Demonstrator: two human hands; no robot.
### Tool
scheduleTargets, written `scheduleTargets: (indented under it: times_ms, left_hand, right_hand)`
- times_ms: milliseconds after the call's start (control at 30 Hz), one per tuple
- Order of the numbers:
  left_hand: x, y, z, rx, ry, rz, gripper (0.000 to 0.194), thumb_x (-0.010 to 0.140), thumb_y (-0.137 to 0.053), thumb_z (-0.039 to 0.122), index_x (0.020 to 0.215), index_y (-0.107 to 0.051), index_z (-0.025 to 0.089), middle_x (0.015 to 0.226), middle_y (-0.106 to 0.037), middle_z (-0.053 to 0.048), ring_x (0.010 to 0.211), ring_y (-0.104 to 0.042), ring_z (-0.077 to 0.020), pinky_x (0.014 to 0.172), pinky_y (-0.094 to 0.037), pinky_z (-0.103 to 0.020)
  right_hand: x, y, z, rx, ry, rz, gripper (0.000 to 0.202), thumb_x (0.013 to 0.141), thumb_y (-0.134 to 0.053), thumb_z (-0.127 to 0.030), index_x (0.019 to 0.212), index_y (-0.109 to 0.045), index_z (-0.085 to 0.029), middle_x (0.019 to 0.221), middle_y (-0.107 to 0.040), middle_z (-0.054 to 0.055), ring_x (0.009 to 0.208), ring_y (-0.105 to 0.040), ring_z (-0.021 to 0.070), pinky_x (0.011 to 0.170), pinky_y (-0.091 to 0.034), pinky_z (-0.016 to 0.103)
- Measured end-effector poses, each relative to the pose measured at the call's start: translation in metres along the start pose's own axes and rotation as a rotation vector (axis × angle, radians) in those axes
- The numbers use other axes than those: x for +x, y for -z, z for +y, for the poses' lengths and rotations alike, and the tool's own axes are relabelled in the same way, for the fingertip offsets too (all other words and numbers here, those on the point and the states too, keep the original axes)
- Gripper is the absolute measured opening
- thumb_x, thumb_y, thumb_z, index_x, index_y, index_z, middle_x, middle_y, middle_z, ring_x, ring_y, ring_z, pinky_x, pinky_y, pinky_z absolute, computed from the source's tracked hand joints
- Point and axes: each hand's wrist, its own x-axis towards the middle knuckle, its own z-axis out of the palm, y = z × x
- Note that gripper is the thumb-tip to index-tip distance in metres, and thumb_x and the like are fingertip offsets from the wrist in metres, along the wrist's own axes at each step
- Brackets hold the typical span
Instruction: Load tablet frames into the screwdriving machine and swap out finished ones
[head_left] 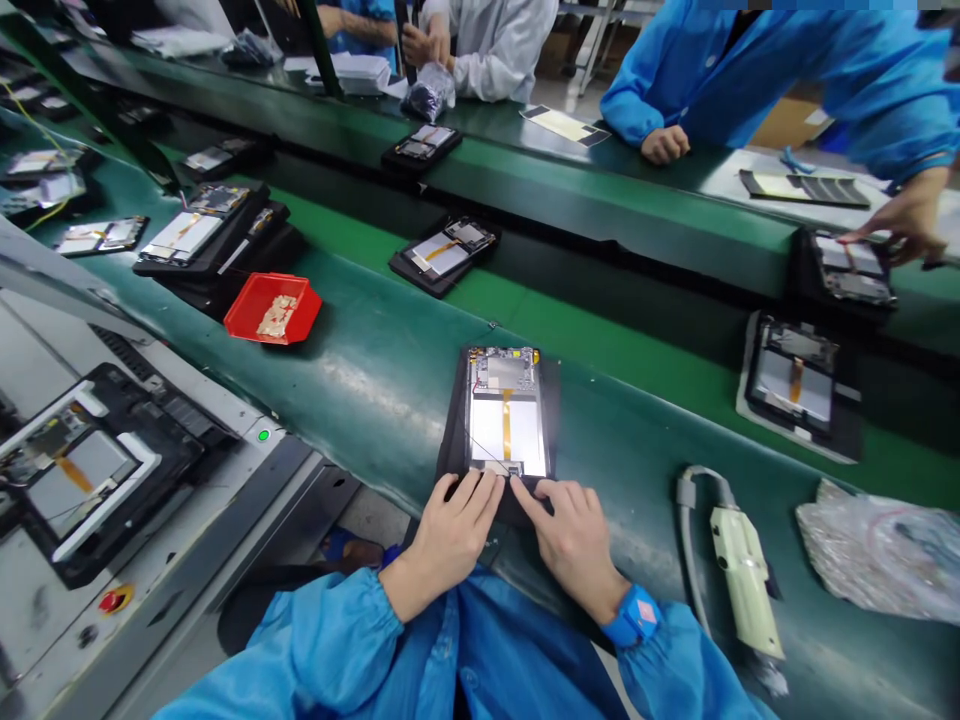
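Observation:
An opened tablet (507,425) lies face down on a black pad on the green bench, showing a circuit board at its far end, silver battery cells and an orange ribbon strip. At its near edge, my left hand (456,525) rests with fingers extended and fingertips on the lower left border. My right hand (571,530) touches the lower right corner with its index finger stretched out and the other fingers bent. A thin dark wire crosses the lower part of the tablet. Neither hand is wrapped around anything.
Left of centre sits a red tray (300,312) of small pale pieces, beside stacked tablets (187,235). A pale electric screwdriver (742,570) and a plastic bag (885,550) lie at right. More tablets ride the green conveyor (585,350). A machine (202,500) stands left; co-workers sit opposite.

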Motion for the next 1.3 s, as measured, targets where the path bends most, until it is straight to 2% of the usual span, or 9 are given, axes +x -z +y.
scheduleTargets:
  times_ms: [167,300,533,667,767,867,967,1167,1300]
  left_hand:
    - [-0.001,-0.001,-0.002,0.018,-0.030,-0.016,0.050,0.096,-0.035,0.012,0.143,-0.051,0.011,0.147,-0.054,-0.011,0.130,-0.048,-0.0246,0.104,-0.036,-0.041]
    - [-0.002,-0.003,-0.004,0.003,-0.019,-0.008,0.049,0.097,-0.036,0.012,0.144,-0.050,0.011,0.147,-0.055,-0.011,0.130,-0.048,-0.0242,0.104,-0.036,-0.041]
    - [0.002,-0.003,-0.001,-0.064,0.008,0.026,0.048,0.096,-0.038,0.013,0.142,-0.051,0.008,0.143,-0.057,-0.013,0.128,-0.049,-0.0253,0.102,-0.038,-0.042]
    - [0.004,0.004,-0.010,-0.204,0.039,0.026,0.045,0.096,-0.040,0.012,0.139,-0.054,0.010,0.137,-0.061,-0.013,0.124,-0.051,-0.0253,0.104,-0.038,-0.045]
    - [0.000,0.013,-0.023,-0.370,0.176,0.085,0.044,0.094,-0.039,0.007,0.134,-0.058,0.014,0.132,-0.063,-0.013,0.123,-0.052,-0.0249,0.106,-0.038,-0.047]
    - [-0.001,0.025,-0.035,-0.596,0.458,0.195,0.038,0.095,-0.038,0.007,0.122,-0.063,0.018,0.120,-0.065,-0.012,0.114,-0.057,-0.0222,0.100,-0.046,-0.041]
    - [0.008,0.034,-0.043,-0.802,0.668,0.140,0.029,0.094,-0.044,0.011,0.115,-0.064,0.019,0.108,-0.065,-0.008,0.097,-0.062,-0.0177,0.089,-0.051,-0.034]
    - [0.027,0.032,-0.050,-0.873,0.776,0.002,0.031,0.090,-0.054,0.014,0.119,-0.062,0.018,0.106,-0.063,-0.006,0.083,-0.061,-0.0140,0.079,-0.052,-0.030]
    - [0.034,0.032,-0.053,-0.873,0.785,-0.049,0.033,0.091,-0.054,0.017,0.123,-0.063,0.017,0.108,-0.064,-0.007,0.084,-0.062,-0.0149,0.077,-0.052,-0.030]
  right_hand:
    - [0.007,0.006,-0.005,-0.006,-0.011,-0.050,0.042,0.096,-0.047,-0.010,0.136,-0.061,-0.016,0.093,-0.057,0.009,0.084,-0.045,0.0217,0.071,-0.031,0.036]
    - [0.015,0.011,-0.009,-0.104,-0.032,-0.114,0.046,0.094,-0.050,-0.011,0.139,-0.058,-0.019,0.086,-0.055,0.008,0.079,-0.042,0.0221,0.067,-0.028,0.036]
    - [0.018,0.019,-0.005,-0.116,0.004,-0.123,0.042,0.095,-0.050,-0.010,0.134,-0.061,-0.016,0.088,-0.058,0.009,0.079,-0.043,0.0223,0.067,-0.029,0.036]
    - [0.020,0.021,0.001,-0.023,-0.006,-0.120,0.037,0.096,-0.048,-0.012,0.129,-0.064,-0.018,0.090,-0.061,0.008,0.081,-0.048,0.0228,0.068,-0.033,0.036]
    - [0.019,0.024,0.013,0.229,-0.152,-0.015,0.035,0.099,-0.044,-0.014,0.127,-0.064,-0.018,0.098,-0.063,0.009,0.089,-0.055,0.0216,0.075,-0.041,0.035]
    - [0.021,0.026,0.025,0.423,-0.387,0.063,0.030,0.101,-0.045,-0.024,0.125,-0.063,-0.019,0.100,-0.064,0.007,0.085,-0.059,0.0188,0.077,-0.047,0.032]
    - [0.028,0.025,0.030,0.475,-0.480,0.055,0.030,0.100,-0.050,-0.033,0.122,-0.064,-0.019,0.095,-0.063,0.006,0.073,-0.057,0.0162,0.072,-0.050,0.031]
    - [0.039,0.014,0.035,0.504,-0.591,0.010,0.042,0.093,-0.061,-0.045,0.124,-0.062,-0.017,0.091,-0.063,0.005,0.066,-0.057,0.0142,0.066,-0.052,0.030]
    - [0.040,0.015,0.039,0.553,-0.639,0.006,0.039,0.092,-0.058,-0.045,0.116,-0.068,-0.016,0.095,-0.067,0.007,0.070,-0.062,0.0156,0.067,-0.054,0.030]
